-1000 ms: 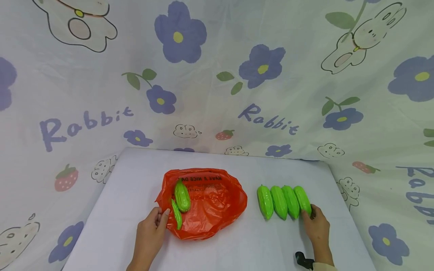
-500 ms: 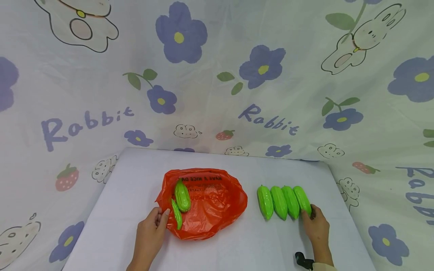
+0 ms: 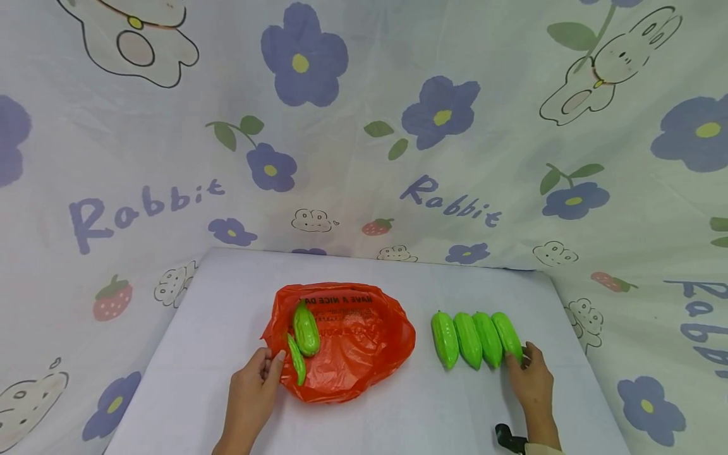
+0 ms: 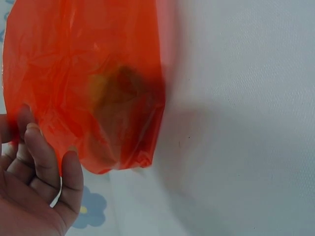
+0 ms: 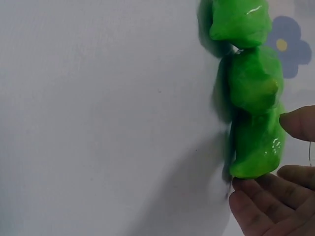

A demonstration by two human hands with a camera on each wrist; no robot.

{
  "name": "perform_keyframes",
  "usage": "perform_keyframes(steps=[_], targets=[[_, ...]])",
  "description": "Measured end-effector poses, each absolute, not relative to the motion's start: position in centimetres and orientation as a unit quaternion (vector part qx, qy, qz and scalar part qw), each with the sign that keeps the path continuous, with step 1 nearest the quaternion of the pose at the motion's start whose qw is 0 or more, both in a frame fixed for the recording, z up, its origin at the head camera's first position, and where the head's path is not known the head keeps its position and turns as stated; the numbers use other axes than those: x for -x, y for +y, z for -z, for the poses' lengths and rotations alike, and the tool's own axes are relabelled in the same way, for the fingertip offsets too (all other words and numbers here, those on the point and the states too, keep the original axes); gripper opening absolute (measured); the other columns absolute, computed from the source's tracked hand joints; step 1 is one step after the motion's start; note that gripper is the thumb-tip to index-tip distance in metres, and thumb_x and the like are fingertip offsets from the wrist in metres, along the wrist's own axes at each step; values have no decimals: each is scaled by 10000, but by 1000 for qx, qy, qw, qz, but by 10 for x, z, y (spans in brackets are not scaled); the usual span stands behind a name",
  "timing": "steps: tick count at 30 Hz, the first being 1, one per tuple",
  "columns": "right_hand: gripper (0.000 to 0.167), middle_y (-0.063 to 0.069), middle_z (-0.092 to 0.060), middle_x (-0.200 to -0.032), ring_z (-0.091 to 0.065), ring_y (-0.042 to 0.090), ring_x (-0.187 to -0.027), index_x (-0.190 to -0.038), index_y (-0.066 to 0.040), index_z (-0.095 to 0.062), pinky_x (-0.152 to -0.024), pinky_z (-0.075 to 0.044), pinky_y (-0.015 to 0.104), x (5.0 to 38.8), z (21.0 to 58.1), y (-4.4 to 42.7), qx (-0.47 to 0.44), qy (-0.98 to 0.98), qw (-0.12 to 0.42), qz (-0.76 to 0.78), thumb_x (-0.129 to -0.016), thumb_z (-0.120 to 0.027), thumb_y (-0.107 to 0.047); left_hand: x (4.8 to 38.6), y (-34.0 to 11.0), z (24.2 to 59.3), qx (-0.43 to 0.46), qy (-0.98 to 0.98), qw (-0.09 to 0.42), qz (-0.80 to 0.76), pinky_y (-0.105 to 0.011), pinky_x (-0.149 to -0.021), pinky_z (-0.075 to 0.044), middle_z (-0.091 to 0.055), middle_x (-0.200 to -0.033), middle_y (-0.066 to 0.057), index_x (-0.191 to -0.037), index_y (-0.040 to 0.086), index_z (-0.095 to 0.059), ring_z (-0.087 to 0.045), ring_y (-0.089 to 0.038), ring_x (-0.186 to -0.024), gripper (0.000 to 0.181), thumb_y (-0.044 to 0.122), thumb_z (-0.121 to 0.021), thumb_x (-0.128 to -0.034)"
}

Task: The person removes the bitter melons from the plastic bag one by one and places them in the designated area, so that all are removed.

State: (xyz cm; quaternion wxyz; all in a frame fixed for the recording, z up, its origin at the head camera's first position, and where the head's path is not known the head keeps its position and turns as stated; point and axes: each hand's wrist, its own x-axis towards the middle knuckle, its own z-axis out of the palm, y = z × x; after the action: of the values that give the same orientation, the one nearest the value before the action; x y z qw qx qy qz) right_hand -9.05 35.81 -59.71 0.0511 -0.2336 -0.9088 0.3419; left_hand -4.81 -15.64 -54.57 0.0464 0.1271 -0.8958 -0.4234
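Observation:
A red plastic bag (image 3: 352, 373) lies with its mouth spread wide, printed letters showing in reverse. Inside, at its left, are a plump green bitter melon (image 3: 306, 330) and a thin green piece (image 3: 296, 361) like a chili pepper. My left hand (image 3: 253, 385) pinches the bag's near left edge; the left wrist view shows its other fingers loosely bent. On the right, several glossy green bitter melons (image 3: 467, 340) lie side by side in a row. My right hand (image 3: 530, 376) holds the near end of the rightmost bitter melon (image 5: 258, 145), thumb and fingers on opposite sides.
A white table (image 3: 398, 420) carries everything. Behind and beside it hangs a cloth (image 3: 341, 151) printed with flowers and rabbits. A black strap or mount (image 3: 510, 438) sits at the right wrist. Between bag and row lies a strip of bare tabletop.

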Motion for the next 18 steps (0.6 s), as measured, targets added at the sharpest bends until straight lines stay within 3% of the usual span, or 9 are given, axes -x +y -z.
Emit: perform_keyframes(steps=[8, 18], targets=[[653, 391, -414, -1493, -465, 569, -1326, -1529, 144, -313, -1003, -437, 674, 91, 586, 350, 231, -919, 53, -314, -1043, -598, -186, 48, -156, 545, -132, -895, 42, 425, -227, -539, -420, -525, -711, -3, -976, 66, -608, -493, -157, -640, 239, 283, -641, -1070], [686, 376, -417, -1508, -401, 550, -1393, -1560, 115, -298, -1093, -350, 682, 88, 554, 312, 171, -916, 113, -345, -1030, -646, -145, 47, -156, 545, -138, -893, 39, 427, -223, -548, -437, -543, -725, -4, -990, 68, -611, -503, -161, -653, 247, 300, -640, -1070]])
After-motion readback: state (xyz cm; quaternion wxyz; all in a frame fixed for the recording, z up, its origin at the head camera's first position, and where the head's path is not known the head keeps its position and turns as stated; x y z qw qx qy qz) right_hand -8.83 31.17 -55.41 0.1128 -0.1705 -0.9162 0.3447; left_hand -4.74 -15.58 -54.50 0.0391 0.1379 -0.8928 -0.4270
